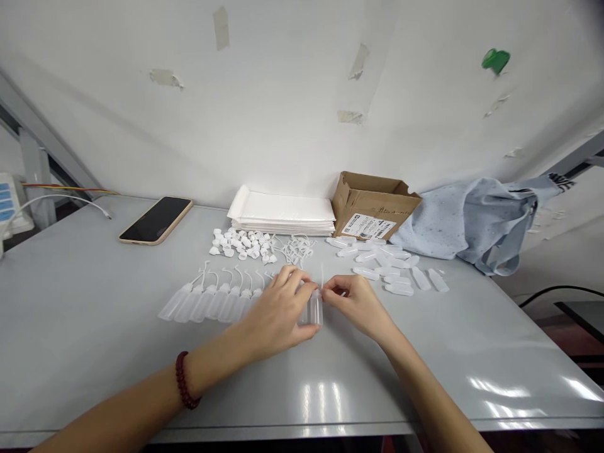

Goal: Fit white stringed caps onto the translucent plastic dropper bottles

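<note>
My left hand wraps around a small clear plastic bottle standing on the grey table. My right hand pinches at the bottle's top, where a thin white tube sticks up. To the left lies a row of several assembled bottles with capped tips. Behind the hands sit a pile of white caps, a bundle of thin white loops and several empty clear bottles.
A phone lies at the back left near a white cable. A stack of white padded envelopes, an open cardboard box and a light blue cloth line the wall.
</note>
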